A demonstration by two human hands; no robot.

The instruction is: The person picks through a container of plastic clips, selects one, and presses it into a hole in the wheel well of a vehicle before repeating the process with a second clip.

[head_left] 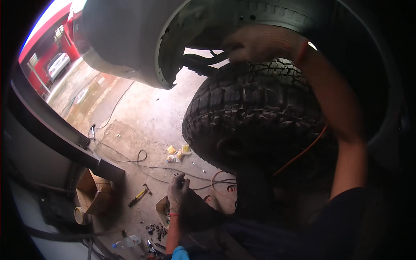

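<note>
My right hand (264,43), in a knit glove with a red cuff, is raised inside the wheel arch (277,17), just above the top of a knobby black tire (255,95). Motion smears its fingers, so what they touch cannot be made out. Low in the view, my left hand (178,190) wears a grey-palmed glove, its fingers bent upward and drawn together beside my dark-clothed leg. Anything small between those fingertips is too small to name. A small box (162,211) sits by the left wrist.
A yellow-handled hammer (138,196), an open cardboard box (89,193), a plastic bottle (128,242) and scattered dark clips (156,230) lie on the floor. Small yellow packets (178,152) and cables (151,167) are near the tire. An orange hose (303,151) crosses below it.
</note>
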